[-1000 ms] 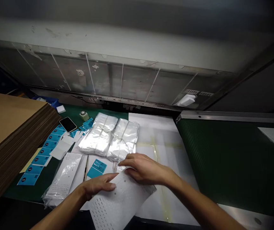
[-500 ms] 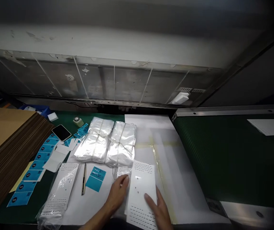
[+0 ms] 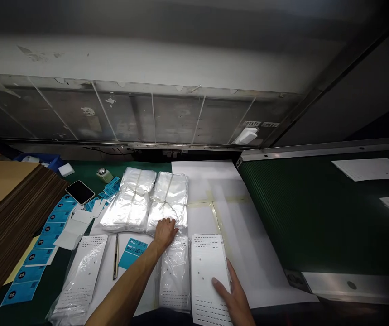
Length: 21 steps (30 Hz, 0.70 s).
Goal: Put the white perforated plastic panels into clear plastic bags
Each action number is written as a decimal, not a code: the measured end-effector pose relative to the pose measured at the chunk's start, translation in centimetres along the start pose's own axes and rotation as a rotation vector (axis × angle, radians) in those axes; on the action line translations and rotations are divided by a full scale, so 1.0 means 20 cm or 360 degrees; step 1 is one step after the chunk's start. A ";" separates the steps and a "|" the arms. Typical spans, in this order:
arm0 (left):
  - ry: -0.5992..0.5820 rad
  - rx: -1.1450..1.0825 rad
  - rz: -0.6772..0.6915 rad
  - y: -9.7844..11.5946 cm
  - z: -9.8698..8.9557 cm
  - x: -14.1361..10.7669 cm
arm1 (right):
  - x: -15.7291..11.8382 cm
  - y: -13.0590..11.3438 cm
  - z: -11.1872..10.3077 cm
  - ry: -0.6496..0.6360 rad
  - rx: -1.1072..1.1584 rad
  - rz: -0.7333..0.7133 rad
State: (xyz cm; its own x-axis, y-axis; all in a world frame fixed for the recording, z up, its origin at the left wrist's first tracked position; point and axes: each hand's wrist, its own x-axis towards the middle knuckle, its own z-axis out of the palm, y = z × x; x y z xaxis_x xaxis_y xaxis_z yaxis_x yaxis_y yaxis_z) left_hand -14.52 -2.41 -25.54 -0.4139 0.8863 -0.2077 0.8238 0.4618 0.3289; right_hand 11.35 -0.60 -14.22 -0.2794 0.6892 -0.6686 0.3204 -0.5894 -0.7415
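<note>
My left hand [image 3: 166, 234] is at the near edge of the right-hand tied bundle of clear plastic bags [image 3: 170, 192], its fingers curled together on the film. My right hand [image 3: 233, 296] grips a white perforated sheet [image 3: 208, 271], apparently a small stack, by its right edge, thumb on top. Left of that sheet lies a bagged white perforated sheet [image 3: 174, 276], flat on the table. A second tied bundle of bags [image 3: 133, 199] sits beside the first. More bagged sheets [image 3: 87, 271] lie farther left.
A pen-like cutter [image 3: 116, 257] and blue labels [image 3: 132, 252] lie between the bagged sheets. At left are a strip of blue labels [image 3: 41, 244], a phone [image 3: 80, 192], a small jar [image 3: 104, 175] and stacked cardboard [image 3: 14, 213]. A green conveyor belt [image 3: 303, 217] carrying white sheets [image 3: 371, 169] runs at right.
My left hand has moved from beside the white sheet up to the bag bundle. The white sheet in my right hand has shifted slightly right, uncovering the bagged sheet. More sheets show on the belt.
</note>
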 end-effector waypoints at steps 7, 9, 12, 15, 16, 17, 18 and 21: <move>0.0019 0.0091 0.0080 0.01 0.00 -0.03 | 0.04 -0.01 0.03 -0.0070 -0.0085 0.0002; 0.0023 0.0087 0.0074 0.01 0.01 -0.03 | 0.05 -0.02 0.03 -0.0091 -0.0099 -0.0019; 0.0009 0.0055 0.0051 0.01 0.02 -0.03 | 0.06 -0.01 0.04 -0.0115 -0.0110 -0.0031; -0.0010 -0.0012 0.0031 0.00 0.02 -0.03 | 0.05 0.00 0.05 -0.0100 -0.0079 -0.0030; -0.0015 -0.0040 0.0020 -0.01 0.02 -0.03 | 0.05 0.00 0.05 -0.0081 -0.0068 -0.0026; -0.0020 -0.0069 0.0006 -0.01 0.02 -0.03 | 0.04 0.00 0.06 -0.0063 -0.0063 -0.0021; -0.0021 -0.0100 -0.0009 -0.02 0.02 -0.03 | 0.05 0.01 0.06 -0.0051 -0.0062 -0.0015; -0.0008 -0.0193 -0.0049 -0.02 0.03 -0.04 | 0.07 0.05 0.06 -0.0048 -0.0068 -0.0013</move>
State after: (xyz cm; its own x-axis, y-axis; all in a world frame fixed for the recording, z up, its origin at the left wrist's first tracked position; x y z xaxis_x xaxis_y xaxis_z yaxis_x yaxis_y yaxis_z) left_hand -14.23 -3.34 -25.94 -0.4363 0.8715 -0.2240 0.7575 0.4901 0.4314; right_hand 10.10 -0.67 -16.01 -0.3093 0.6805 -0.6643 0.3559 -0.5649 -0.7444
